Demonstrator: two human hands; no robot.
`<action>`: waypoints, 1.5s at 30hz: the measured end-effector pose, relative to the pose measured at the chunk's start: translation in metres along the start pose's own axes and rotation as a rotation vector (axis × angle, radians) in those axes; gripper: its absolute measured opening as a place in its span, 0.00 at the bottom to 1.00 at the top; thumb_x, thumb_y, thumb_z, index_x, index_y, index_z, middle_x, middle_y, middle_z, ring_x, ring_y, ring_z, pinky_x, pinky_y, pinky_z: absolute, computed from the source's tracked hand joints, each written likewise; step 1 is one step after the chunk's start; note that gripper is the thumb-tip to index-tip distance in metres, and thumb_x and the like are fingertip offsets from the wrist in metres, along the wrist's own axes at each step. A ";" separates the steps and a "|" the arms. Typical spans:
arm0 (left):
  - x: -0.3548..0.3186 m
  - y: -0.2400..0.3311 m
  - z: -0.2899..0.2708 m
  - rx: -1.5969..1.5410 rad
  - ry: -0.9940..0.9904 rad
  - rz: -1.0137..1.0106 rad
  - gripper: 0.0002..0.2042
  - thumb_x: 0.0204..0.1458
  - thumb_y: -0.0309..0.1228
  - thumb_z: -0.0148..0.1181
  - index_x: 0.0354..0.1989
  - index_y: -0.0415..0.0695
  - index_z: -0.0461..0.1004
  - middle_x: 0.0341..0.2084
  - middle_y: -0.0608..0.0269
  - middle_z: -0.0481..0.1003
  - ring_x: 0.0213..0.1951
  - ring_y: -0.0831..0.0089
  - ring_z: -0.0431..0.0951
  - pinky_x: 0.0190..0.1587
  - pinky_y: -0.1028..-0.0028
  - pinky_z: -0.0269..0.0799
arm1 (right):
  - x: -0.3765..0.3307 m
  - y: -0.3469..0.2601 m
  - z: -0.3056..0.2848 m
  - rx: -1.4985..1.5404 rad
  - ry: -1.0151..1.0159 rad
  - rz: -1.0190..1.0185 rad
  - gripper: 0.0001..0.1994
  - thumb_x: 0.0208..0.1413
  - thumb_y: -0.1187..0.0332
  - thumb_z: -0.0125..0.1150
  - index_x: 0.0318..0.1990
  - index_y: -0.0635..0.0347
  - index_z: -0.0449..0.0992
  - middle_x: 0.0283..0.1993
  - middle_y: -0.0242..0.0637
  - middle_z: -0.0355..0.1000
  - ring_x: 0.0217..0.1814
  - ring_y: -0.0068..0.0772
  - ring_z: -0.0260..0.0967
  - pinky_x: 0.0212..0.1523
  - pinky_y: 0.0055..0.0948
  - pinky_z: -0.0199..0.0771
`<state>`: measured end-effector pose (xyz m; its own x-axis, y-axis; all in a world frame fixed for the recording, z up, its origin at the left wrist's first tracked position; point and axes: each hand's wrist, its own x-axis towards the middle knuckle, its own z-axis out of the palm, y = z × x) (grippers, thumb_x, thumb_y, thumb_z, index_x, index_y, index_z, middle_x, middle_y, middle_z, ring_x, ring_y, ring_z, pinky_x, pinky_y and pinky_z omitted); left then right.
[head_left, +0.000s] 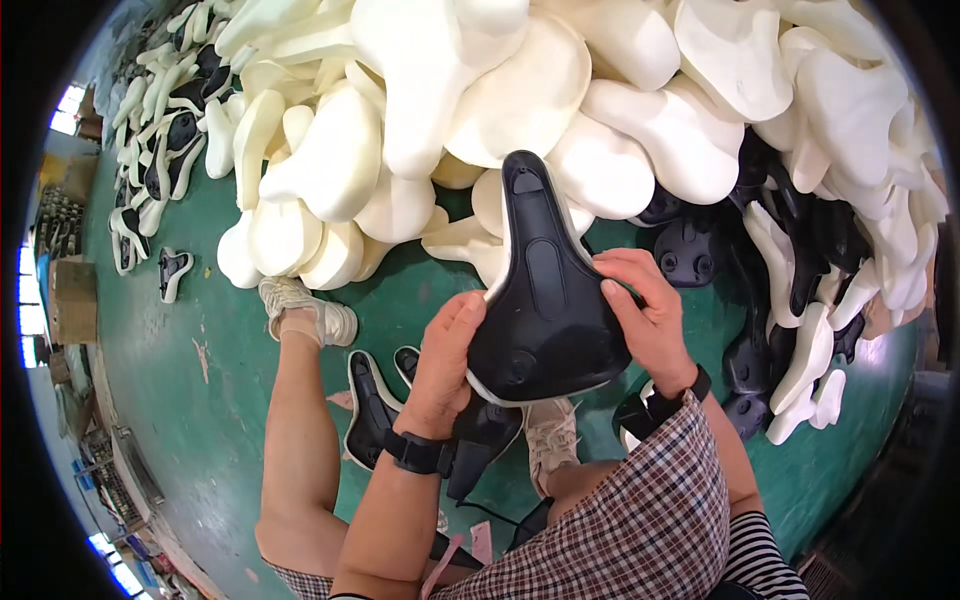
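Observation:
Between my two hands is a bicycle saddle with a black base facing up and a thin cream foam rim showing round its edge. Its narrow nose points away from me. My left hand grips the wide part's left edge, thumb on top. On the opposite edge, my right hand is closed round the side, with the fingers bent over the black surface. The undersides of both hands are hidden. Below my left wrist, more black saddle bases lie on the floor between my legs.
A high heap of cream foam saddle pads fills the far side. Black saddle bases are stacked at the right among foam pieces. More saddles spread over the green floor at far left. Cardboard boxes stand by the left wall.

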<state>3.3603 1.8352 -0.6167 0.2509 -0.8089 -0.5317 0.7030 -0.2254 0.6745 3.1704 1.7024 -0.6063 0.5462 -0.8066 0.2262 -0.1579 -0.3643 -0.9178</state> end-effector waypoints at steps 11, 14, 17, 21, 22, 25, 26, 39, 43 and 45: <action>-0.008 -0.011 0.009 -0.013 0.004 0.086 0.18 0.60 0.32 0.52 0.55 0.34 0.66 0.43 0.60 0.74 0.43 0.76 0.74 0.49 0.76 0.70 | -0.034 0.021 0.014 0.392 0.283 0.554 0.17 0.56 0.65 0.61 0.49 0.65 0.72 0.45 0.36 0.71 0.47 0.24 0.65 0.49 0.26 0.66; -0.007 -0.015 0.002 0.082 -0.041 0.066 0.21 0.59 0.32 0.52 0.59 0.37 0.61 0.46 0.60 0.72 0.47 0.75 0.72 0.51 0.74 0.69 | -0.050 0.020 0.007 0.391 0.228 0.678 0.17 0.57 0.63 0.61 0.48 0.67 0.73 0.42 0.34 0.72 0.44 0.20 0.66 0.47 0.22 0.67; -0.001 -0.001 0.010 0.266 -0.083 0.156 0.30 0.57 0.32 0.55 0.65 0.41 0.51 0.50 0.59 0.69 0.49 0.73 0.71 0.50 0.74 0.69 | -0.063 0.025 0.000 0.194 0.167 0.592 0.16 0.52 0.68 0.63 0.47 0.67 0.74 0.40 0.32 0.73 0.42 0.22 0.67 0.46 0.23 0.67; 0.003 0.033 0.027 0.057 -0.030 0.334 0.31 0.53 0.24 0.59 0.64 0.43 0.52 0.48 0.57 0.69 0.46 0.68 0.75 0.48 0.71 0.73 | -0.069 0.021 0.007 0.263 -0.079 0.449 0.14 0.49 0.73 0.62 0.45 0.65 0.75 0.40 0.33 0.74 0.43 0.23 0.68 0.48 0.25 0.67; 0.006 0.033 0.021 0.053 -0.064 0.330 0.26 0.52 0.23 0.59 0.59 0.42 0.57 0.46 0.58 0.70 0.45 0.68 0.76 0.48 0.70 0.74 | -0.070 0.023 0.009 0.269 -0.091 0.441 0.14 0.49 0.72 0.62 0.45 0.65 0.75 0.40 0.33 0.74 0.43 0.23 0.68 0.48 0.25 0.67; 0.008 0.030 0.016 -0.009 -0.042 0.302 0.14 0.51 0.22 0.61 0.44 0.41 0.65 0.39 0.61 0.72 0.40 0.68 0.78 0.44 0.69 0.77 | -0.072 0.029 0.008 0.278 -0.117 0.411 0.15 0.49 0.70 0.64 0.45 0.66 0.75 0.41 0.34 0.74 0.43 0.24 0.68 0.48 0.25 0.68; 0.009 0.026 0.011 -0.047 -0.027 0.284 0.14 0.51 0.22 0.61 0.44 0.41 0.65 0.38 0.60 0.72 0.40 0.68 0.78 0.44 0.69 0.77 | -0.074 0.029 0.008 0.279 -0.126 0.401 0.16 0.49 0.69 0.64 0.45 0.66 0.75 0.41 0.34 0.74 0.43 0.24 0.68 0.48 0.25 0.68; 0.015 0.018 0.004 0.356 0.318 0.532 0.11 0.50 0.22 0.61 0.42 0.40 0.72 0.33 0.69 0.71 0.36 0.81 0.69 0.41 0.80 0.66 | -0.069 0.027 0.012 0.399 -0.105 0.493 0.20 0.53 0.69 0.60 0.54 0.64 0.70 0.50 0.36 0.71 0.52 0.26 0.66 0.54 0.26 0.64; 0.013 0.017 -0.024 -0.044 0.506 0.547 0.11 0.54 0.24 0.58 0.44 0.42 0.67 0.32 0.65 0.71 0.31 0.77 0.73 0.34 0.77 0.73 | -0.060 0.024 0.026 0.809 0.042 0.738 0.21 0.63 0.63 0.50 0.60 0.64 0.63 0.54 0.36 0.69 0.55 0.26 0.63 0.57 0.26 0.62; 0.012 0.017 -0.020 -0.043 0.597 0.517 0.06 0.55 0.25 0.58 0.40 0.43 0.70 0.29 0.68 0.71 0.31 0.78 0.72 0.32 0.79 0.70 | -0.056 0.031 0.025 0.820 0.026 0.777 0.22 0.65 0.61 0.46 0.61 0.64 0.61 0.56 0.37 0.68 0.56 0.25 0.63 0.58 0.26 0.62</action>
<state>3.3882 1.8328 -0.6219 0.8588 -0.3747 -0.3494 0.4220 0.1306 0.8972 3.1556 1.7478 -0.6552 0.5161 -0.6942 -0.5017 0.1453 0.6482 -0.7475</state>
